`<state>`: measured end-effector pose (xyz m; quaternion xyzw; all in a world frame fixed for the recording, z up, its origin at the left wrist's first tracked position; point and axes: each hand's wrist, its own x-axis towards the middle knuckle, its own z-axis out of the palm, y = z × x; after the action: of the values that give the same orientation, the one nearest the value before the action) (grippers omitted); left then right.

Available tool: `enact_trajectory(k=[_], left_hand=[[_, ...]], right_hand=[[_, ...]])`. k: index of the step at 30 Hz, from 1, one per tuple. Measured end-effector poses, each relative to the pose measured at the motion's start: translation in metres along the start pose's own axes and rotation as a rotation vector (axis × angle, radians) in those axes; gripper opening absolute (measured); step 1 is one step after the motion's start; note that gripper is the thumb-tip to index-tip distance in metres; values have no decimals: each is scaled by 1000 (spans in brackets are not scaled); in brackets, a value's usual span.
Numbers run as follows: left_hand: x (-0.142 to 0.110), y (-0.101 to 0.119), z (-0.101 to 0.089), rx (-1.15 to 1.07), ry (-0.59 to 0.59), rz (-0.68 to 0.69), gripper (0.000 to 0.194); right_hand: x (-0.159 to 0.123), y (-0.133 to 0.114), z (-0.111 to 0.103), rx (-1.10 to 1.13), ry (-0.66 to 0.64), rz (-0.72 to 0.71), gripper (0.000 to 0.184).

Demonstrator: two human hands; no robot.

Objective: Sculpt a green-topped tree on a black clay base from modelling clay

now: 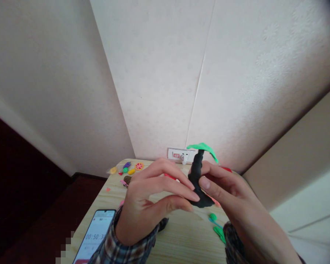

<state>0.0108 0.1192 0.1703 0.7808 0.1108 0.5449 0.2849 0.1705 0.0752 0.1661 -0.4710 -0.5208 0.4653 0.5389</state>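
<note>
A black clay tree trunk [197, 167], wide at the base and ridged up its stem, is held upright above the table. Two bright green clay leaves [202, 146] droop from its top, one to each side. My left hand [156, 198] is closed on the trunk's flared base, fingers over it and thumb below. My right hand [228, 194] pinches the middle of the trunk between thumb and fingers. Green clay pieces [219, 233] lie on the table below my right hand, beside a small green ball [213, 216].
A wooden table [181, 240] stands against the wall. A phone [96, 234] showing a timer lies at its left edge. Small fruit-shaped pieces [131, 171] and a brown lump [127, 179] sit at the back left. A wall socket [176, 155] holds a white plug.
</note>
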Motion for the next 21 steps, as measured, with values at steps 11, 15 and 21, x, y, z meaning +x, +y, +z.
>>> enact_trajectory(k=[11, 15, 21], left_hand=[[1, 7, -4, 153, -45, 73, 12], [-2, 10, -2, 235, -11, 96, 3], [-4, 6, -1, 293, 45, 149, 2]], right_hand=[[-1, -2, 3, 7, -7, -4, 21], [-1, -2, 4, 14, -2, -17, 22], [-2, 1, 6, 42, 59, -2, 19]])
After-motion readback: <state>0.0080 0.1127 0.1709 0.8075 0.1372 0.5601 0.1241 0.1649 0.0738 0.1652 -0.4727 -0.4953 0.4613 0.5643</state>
